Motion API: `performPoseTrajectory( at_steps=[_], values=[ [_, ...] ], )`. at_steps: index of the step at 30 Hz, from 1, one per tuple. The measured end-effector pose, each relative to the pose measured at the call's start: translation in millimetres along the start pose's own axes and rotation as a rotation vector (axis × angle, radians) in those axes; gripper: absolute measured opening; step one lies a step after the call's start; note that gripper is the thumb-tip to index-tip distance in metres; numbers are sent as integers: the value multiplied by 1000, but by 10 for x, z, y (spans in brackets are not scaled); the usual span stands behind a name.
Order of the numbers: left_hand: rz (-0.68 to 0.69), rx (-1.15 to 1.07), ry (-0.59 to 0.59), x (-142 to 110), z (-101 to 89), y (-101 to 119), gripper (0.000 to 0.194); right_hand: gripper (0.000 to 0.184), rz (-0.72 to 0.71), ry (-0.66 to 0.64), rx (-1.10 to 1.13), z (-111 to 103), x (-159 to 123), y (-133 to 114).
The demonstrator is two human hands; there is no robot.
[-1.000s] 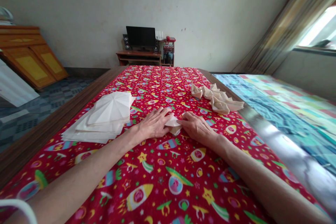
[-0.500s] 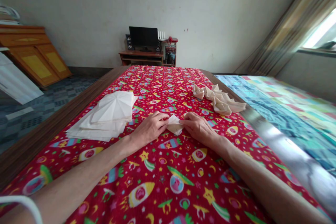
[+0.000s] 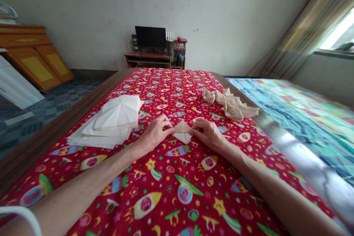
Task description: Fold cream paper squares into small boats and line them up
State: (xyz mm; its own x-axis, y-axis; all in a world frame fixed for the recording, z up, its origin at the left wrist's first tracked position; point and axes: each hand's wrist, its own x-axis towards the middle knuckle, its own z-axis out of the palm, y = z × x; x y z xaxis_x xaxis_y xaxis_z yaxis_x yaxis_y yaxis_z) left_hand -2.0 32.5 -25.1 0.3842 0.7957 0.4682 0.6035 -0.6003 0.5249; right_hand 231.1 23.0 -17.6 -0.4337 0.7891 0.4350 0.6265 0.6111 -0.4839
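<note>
A small piece of folded white paper (image 3: 183, 133), diamond-shaped with creases across its middle, lies between my hands on the red patterned cloth (image 3: 171, 191). My left hand (image 3: 156, 132) pinches its left corner between thumb and fingers. At the opposite corner, my right hand (image 3: 208, 132) has the paper pinched in the same way. To the left sits a stack of creased white paper sheets (image 3: 117, 116). Several finished-looking folded paper boats (image 3: 232, 110) are grouped on the right side of the cloth.
Brown table edges (image 3: 91, 90) show beyond the cloth. A desk with a monitor (image 3: 151, 37) stands against the far wall. On the right is a bed with a coloured sheet (image 3: 298, 118); a wooden cabinet (image 3: 35, 59) is at the far left.
The folded paper now lies flatter and shows a fuller diamond. My hands have drawn slightly apart, each still at a side corner.
</note>
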Motion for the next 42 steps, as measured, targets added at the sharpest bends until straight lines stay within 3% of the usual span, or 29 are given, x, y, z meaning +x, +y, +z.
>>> performPoseTrajectory(
  at_steps=[6,10,16,22,23,30,37,40,42],
  values=[
    [224,156,-98,-124,-39,54,11,19,-233,-59,-316,-53,-33,-8],
    [230,228,-175,-178,-46,94,16,16,-274,-75,-438,-95,-37,-73],
    [231,265,-180,-185,-30,87,19,35,-283,-6,-331,1,-55,-170],
    [235,263,-152,-180,-45,143,19,10,-33,23,-136,107,-78,-229],
    [234,267,-154,-178,-50,157,19,5,-38,5,-103,108,-81,-236],
    [227,309,-189,-173,-74,185,22,21,-236,-39,-39,110,-95,-234],
    [216,358,-193,-190,-81,183,25,6,-93,-6,-24,78,-83,-215],
    [197,291,-175,-168,-71,176,22,14,-88,-23,-15,69,-83,-174],
    [157,210,-142,-138,-57,159,17,5,-85,-66,19,63,-79,-147]
  ],
)
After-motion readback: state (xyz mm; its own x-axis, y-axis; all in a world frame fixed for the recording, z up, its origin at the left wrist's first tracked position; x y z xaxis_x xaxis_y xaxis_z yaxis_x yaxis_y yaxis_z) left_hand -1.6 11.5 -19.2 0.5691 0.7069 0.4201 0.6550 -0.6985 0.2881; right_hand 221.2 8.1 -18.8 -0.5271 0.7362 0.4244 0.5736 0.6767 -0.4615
